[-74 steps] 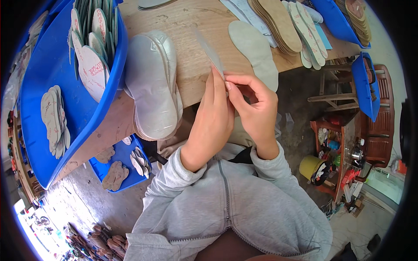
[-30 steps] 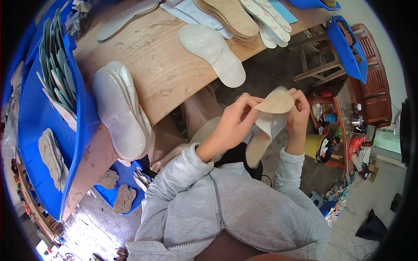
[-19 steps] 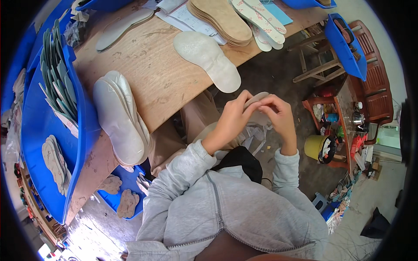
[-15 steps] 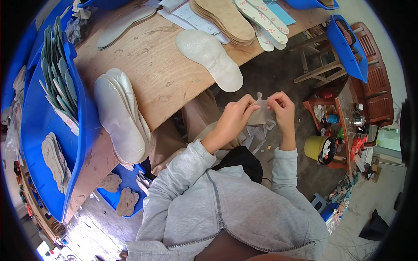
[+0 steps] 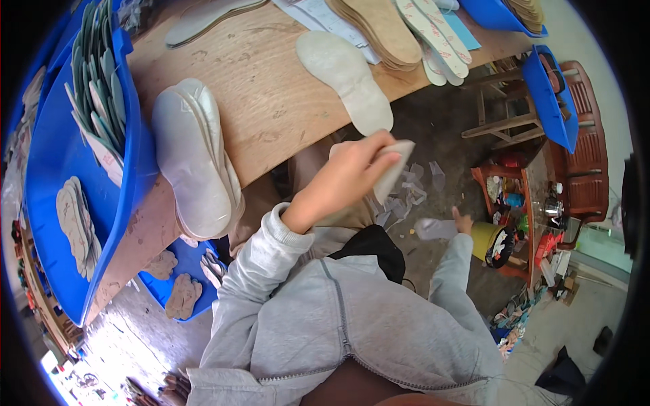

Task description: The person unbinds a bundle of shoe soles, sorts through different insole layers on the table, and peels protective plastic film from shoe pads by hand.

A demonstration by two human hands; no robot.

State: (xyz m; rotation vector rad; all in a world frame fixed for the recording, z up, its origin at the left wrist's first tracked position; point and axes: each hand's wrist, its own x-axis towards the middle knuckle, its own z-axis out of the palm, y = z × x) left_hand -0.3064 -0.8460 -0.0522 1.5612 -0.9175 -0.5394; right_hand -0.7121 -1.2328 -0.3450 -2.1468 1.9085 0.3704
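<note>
- While the left hand [image 5: 349, 172] pinches the insole [image 5: 394, 174] just off the edge of the table [image 5: 250, 95], a slack grip could drop it among the scraps [image 5: 409, 193] on the floor [image 5: 457, 179].
- Well apart, the right hand [image 5: 462, 222] is at one end of the film [image 5: 435, 229]; whether its fingers pinch it or are spread cannot be told. Being thin, the film might cling to skin or drift.
- Since the pale insole [image 5: 338, 71] overhangs the table near the left hand, a knock might tip it off.
</note>
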